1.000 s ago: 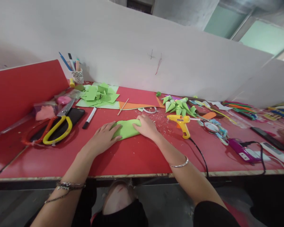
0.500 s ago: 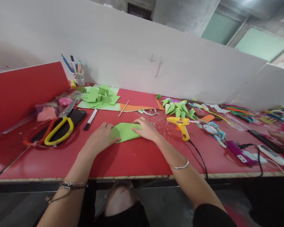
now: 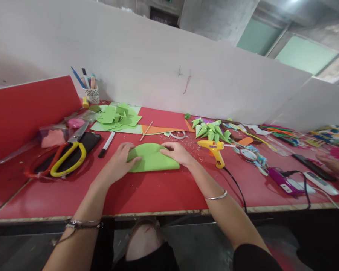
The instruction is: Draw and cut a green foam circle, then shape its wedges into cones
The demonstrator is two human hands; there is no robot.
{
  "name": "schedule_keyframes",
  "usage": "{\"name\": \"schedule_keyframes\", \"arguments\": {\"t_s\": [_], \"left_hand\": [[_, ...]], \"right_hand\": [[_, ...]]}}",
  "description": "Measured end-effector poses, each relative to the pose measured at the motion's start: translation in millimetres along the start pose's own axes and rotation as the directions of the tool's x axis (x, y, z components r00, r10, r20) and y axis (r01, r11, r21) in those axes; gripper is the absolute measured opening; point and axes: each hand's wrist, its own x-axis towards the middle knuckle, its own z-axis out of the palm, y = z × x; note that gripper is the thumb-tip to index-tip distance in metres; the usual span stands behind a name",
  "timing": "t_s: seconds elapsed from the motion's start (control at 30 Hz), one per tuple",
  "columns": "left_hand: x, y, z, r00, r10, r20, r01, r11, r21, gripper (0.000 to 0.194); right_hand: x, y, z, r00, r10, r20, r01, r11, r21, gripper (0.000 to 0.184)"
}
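Between my hands is a green paper (image 3: pixel 154 160), folded into a half-round with its straight edge toward me. My left hand (image 3: pixel 120 162) grips its left end, thumb on top and fingers behind. At the upper right of the curve, my right hand (image 3: pixel 176 152) pinches the paper between thumb and fingers. A yellow glue gun (image 3: pixel 214 150) lies to the right of my right hand. Left of my left hand are a black-and-white marker (image 3: pixel 106 144) and large scissors (image 3: pixel 69 160) with red and yellow handles, resting on a dark phone (image 3: pixel 92 142).
Cut green paper pieces (image 3: pixel 121 114) are heaped at the back left, near a pen cup (image 3: pixel 92 94). Green paper cones (image 3: pixel 210 130) sit at the back right. A purple power strip (image 3: pixel 285 183) with cables lies right. Another person's hand (image 3: pixel 335 165) shows at the right edge.
The green paper now shows as a wider, taller half-round, its right corner reaching past my right hand. My hands stay on it, shifting slightly. The person's hand at right has come further into view.
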Motion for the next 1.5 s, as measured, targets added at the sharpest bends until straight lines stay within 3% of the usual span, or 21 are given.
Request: {"name": "schedule_keyframes", "arguments": {"t_s": [0.1,0.27,0.37,0.43,0.57,0.67,0.73,0.83,0.9,1.0,1.17,1.5], "left_hand": [[1,12,-5.3,0.991,-0.131,0.035,0.133,0.987,-0.09,0.07],[-1,24,-14.4,0.96,-0.127,0.25,0.158,0.981,-0.11,0.043],[-2,25,-16.0,0.94,-0.172,0.295,0.229,0.959,-0.17,0.044],[-2,24,-16.4,0.953,-0.18,0.244,0.229,0.955,-0.189,0.043],[1,24,-17.3,0.969,-0.245,-0.002,0.24,0.949,-0.204,0.039],[1,25,-17.1,0.964,-0.248,-0.093,0.211,0.931,-0.298,0.037],[0,27,-16.3,0.976,-0.21,-0.049,0.174,0.901,-0.397,0.037],[-3,30,-15.4,0.976,-0.135,0.17,0.204,0.839,-0.505,0.035],[-4,32,-15.4,0.938,-0.087,0.337,0.261,0.816,-0.516,0.033],[-6,35,-16.3,0.887,-0.059,0.458,0.311,0.81,-0.497,0.033],[-8,43,-16.5,0.85,-0.118,0.514,0.391,0.794,-0.465,0.04],[-9,50,-13.9,0.856,-0.151,0.494,0.428,0.743,-0.515,0.04]], "right_hand": [[-1,-4,0,0.998,-0.055,-0.036,0.055,0.998,0.014,0.017],[-3,-8,2,0.982,-0.173,-0.079,0.168,0.984,-0.059,0.015],[-3,-7,2,0.977,-0.195,-0.089,0.188,0.979,-0.083,0.018],[-2,-5,1,0.97,-0.192,-0.146,0.181,0.98,-0.086,0.024],[2,-1,2,0.95,-0.092,-0.3,0.118,0.99,0.071,0.037],[2,-4,12,0.98,0.087,-0.178,-0.018,0.934,0.358,0.044],[0,-8,21,0.992,0.11,-0.053,-0.072,0.88,0.47,0.045],[-5,-12,33,0.999,0.043,0.022,-0.048,0.858,0.511,0.042],[-8,-13,38,0.999,0.028,-0.017,-0.016,0.868,0.497,0.04],[-11,-13,39,0.998,0.054,-0.027,-0.036,0.892,0.45,0.039],[-14,-17,39,0.999,0.024,0.028,-0.034,0.917,0.398,0.039],[-14,-15,45,0.999,0.029,-0.027,-0.016,0.919,0.393,0.038]]}}
